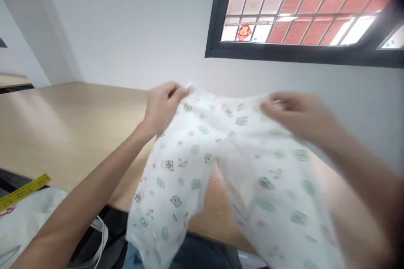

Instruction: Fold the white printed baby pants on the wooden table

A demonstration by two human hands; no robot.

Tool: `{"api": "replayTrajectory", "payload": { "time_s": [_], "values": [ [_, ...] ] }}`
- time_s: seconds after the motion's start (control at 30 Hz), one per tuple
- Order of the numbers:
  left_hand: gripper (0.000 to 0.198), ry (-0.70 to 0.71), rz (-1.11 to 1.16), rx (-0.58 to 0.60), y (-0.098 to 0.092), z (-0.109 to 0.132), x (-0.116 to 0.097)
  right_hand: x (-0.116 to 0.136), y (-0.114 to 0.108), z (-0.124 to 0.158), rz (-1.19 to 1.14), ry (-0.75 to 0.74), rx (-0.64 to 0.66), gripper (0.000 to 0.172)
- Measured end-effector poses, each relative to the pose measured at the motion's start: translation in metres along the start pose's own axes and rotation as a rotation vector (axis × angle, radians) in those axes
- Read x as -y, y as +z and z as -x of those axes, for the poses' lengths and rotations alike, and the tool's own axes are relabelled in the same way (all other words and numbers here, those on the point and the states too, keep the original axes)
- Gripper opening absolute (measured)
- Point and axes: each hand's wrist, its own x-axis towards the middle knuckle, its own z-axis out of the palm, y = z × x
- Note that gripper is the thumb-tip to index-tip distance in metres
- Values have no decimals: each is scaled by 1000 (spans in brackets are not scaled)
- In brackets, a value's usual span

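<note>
Trousers [195, 176], white with a small green print, hang over the wooden desk [72, 130], held up by the waistband [200, 92]: left hand [162, 107] and right hand [298, 115] each pinch the cloth in a closed grip, both slightly blurred.

Bright, even indoor light. Glare patches on panes of window [303, 17], far right. Soft sheen on tabletop [66, 134]. Right hand [299, 115] and garment [252, 176] motion-blurred. Wide-lens bowing toward edges.
</note>
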Motion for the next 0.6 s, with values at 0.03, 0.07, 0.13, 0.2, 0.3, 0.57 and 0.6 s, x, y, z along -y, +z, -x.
{"api": "replayTrajectory", "payload": {
  "time_s": [0.03, 0.07, 0.13, 0.2, 0.3, 0.57, 0.6],
  "values": [
    [26, -121, -44, 127, 9, 3, 23, -2, 19, -6, 13, -17, 88, 26],
    [28, -171, -73, 184, 19, 6, 45, -7, 42, -13, 23, -32, 182, 24],
    [27, -233, -125, 267, 40, 9, 84, -23, 90, -27, 23, -42, 327, 23],
    [21, -273, -172, 334, 59, 8, 113, -42, 130, -40, 30, -21, 354, 23],
    [24, -335, -231, 412, 83, 0, 138, -62, 166, -59, 51, 35, 334, 23],
    [29, -326, -353, 485, 95, 0, 145, -74, 177, -71, 143, 99, 395, 24],
    [30, -303, -366, 492, 92, 3, 141, -73, 176, -71, 147, 109, 413, 26]
  ]
}}
